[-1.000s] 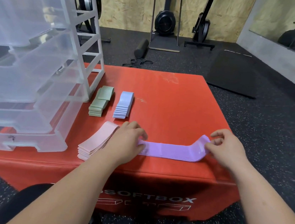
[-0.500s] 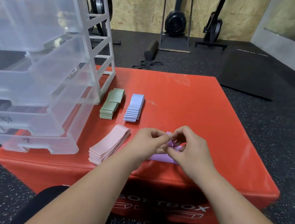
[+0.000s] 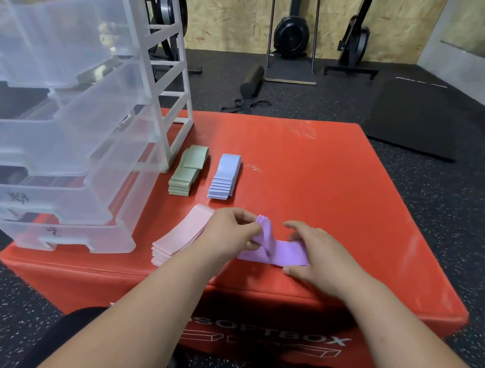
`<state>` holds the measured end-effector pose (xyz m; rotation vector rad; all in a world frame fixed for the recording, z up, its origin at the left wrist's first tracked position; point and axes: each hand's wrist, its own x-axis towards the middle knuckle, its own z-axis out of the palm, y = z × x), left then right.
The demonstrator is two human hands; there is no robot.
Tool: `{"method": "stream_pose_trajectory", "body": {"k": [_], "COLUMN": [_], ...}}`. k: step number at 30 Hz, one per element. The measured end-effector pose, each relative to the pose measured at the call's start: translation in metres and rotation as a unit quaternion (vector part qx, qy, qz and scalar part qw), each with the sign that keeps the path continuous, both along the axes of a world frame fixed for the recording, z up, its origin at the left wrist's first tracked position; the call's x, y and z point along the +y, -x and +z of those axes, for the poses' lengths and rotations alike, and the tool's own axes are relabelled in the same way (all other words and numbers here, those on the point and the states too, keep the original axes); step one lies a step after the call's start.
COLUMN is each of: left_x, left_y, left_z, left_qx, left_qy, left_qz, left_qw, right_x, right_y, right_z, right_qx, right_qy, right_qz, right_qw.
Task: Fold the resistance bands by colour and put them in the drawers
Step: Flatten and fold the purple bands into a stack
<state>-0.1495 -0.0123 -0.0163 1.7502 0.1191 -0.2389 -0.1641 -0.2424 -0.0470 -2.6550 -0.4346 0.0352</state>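
- On the front part of the red box (image 3: pixel 313 168), lying crosswise: a purple band (image 3: pixel 285 251), mostly flat, with its left end lifted off the surface in a bunch of folds.
- Pinching that lifted end between thumb and curled fingers: the left hand (image 3: pixel 229 234).
- Laid over the band's right end, fingers fairly straight and spread, gripping nothing: the right hand (image 3: pixel 321 254).
- Just left of the left hand and partly hidden by it: a stack of folded pink bands (image 3: pixel 176 240), angled toward the box's front-left corner.
- Farther back, side by side and slightly apart: a stack of folded green bands (image 3: pixel 186 174) and a stack of folded pale blue bands (image 3: pixel 224 178).
- Just left of the green stack, on the left side of the box: a clear plastic drawer unit (image 3: pixel 70 107) with its drawers pulled out toward the camera.
- On the lower drawer fronts: dark scribbled marks, too blurred to read.
- Through the plastic: contents of the drawers not clear enough to tell.
- Beyond the box, on the dark speckled floor (image 3: pixel 461 210): a black foam roller (image 3: pixel 252 79), a black mat (image 3: pixel 411 119), and exercise machines (image 3: pixel 291 34) against a wooden wall.
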Motion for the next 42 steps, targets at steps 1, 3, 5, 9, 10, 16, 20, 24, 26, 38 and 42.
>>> {"method": "stream_pose_trajectory", "body": {"k": [1,3,5,9,10,16,20,24,26,38,42], "left_x": [0.002,0.005,0.008,0.013,0.013,0.013,0.017,0.016,0.017,0.026,0.031], "left_y": [-0.001,-0.003,-0.003,-0.003,-0.003,-0.003,-0.006,-0.005,-0.003,-0.001,-0.003], "left_z": [-0.002,-0.007,-0.009,-0.015,-0.015,-0.018,-0.026,-0.029,-0.032,-0.036,-0.035], "left_qx": [-0.003,-0.007,-0.006,-0.003,-0.002,-0.007,-0.025,-0.091,-0.134,-0.292,-0.287], "left_qy": [-0.011,-0.035,-0.065,-0.104,-0.109,-0.134,-0.211,-0.334,-0.382,-0.382,-0.383], "left_qz": [0.008,0.026,0.044,0.059,0.058,0.049,0.003,-0.036,-0.052,-0.216,-0.227], "left_qw": [1.0,0.999,0.997,0.993,0.992,0.99,0.977,0.937,0.913,0.85,0.848], "right_x": [-0.003,-0.009,-0.013,-0.019,-0.019,-0.026,-0.028,-0.028,-0.029,-0.038,-0.037], "right_y": [-0.001,-0.003,-0.004,-0.005,-0.006,-0.009,-0.009,-0.008,-0.008,-0.009,-0.006], "right_z": [-0.003,-0.005,-0.006,-0.008,-0.008,-0.006,-0.007,-0.007,-0.007,-0.007,-0.005], "right_qx": [-0.008,-0.026,-0.033,-0.028,-0.028,-0.024,-0.018,-0.015,-0.011,0.001,0.015], "right_qy": [0.007,0.015,0.033,0.042,0.043,0.039,0.045,0.052,0.052,0.021,0.016], "right_qz": [-0.005,-0.011,-0.002,0.009,0.009,0.004,0.004,0.004,0.003,0.007,0.009], "right_qw": [1.0,0.999,0.999,0.999,0.999,0.999,0.999,0.999,0.999,1.0,1.0]}}
